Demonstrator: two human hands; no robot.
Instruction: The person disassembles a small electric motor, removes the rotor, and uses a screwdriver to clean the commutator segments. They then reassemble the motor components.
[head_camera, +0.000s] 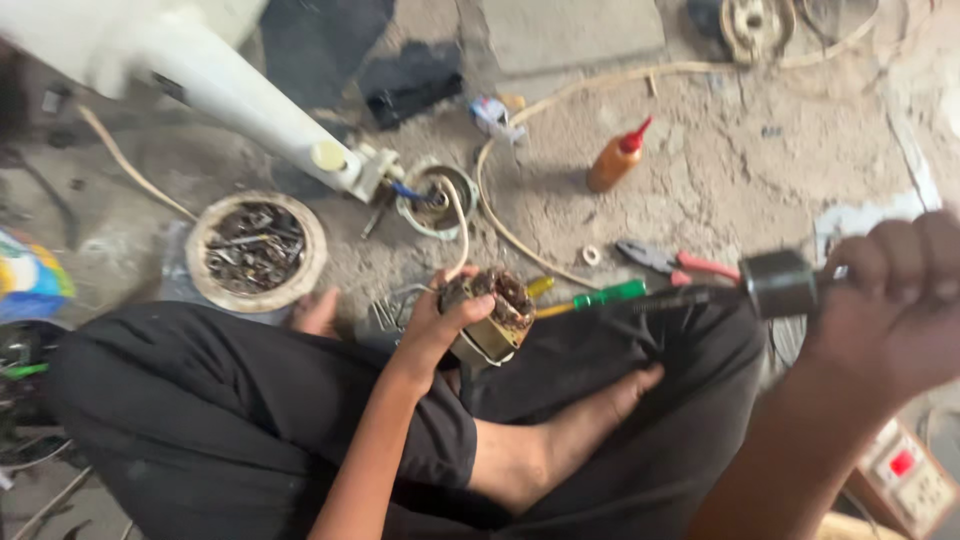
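A: Head view, L hand (440, 325)?
B: Clamped on the brass-cased motor stator with copper windings (492, 315), over the lap. Looks heavy, stiff; windings fragile, so grip the casing.
A: R hand (895, 300)?
B: Fisted round a dark steel hammer (778, 285), raised near the stator. Hands apart.

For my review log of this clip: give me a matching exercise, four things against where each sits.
Things:
1. motor stator
2. squeeze bottle
3. round bowl of scrap metal
4. pliers

Places:
A. on the ground left of the white fan stand
B. held in the left hand
C. upper middle of the ground, red cap
D. on the ground near the right hand

Pairs: 1-B, 2-C, 3-A, 4-D
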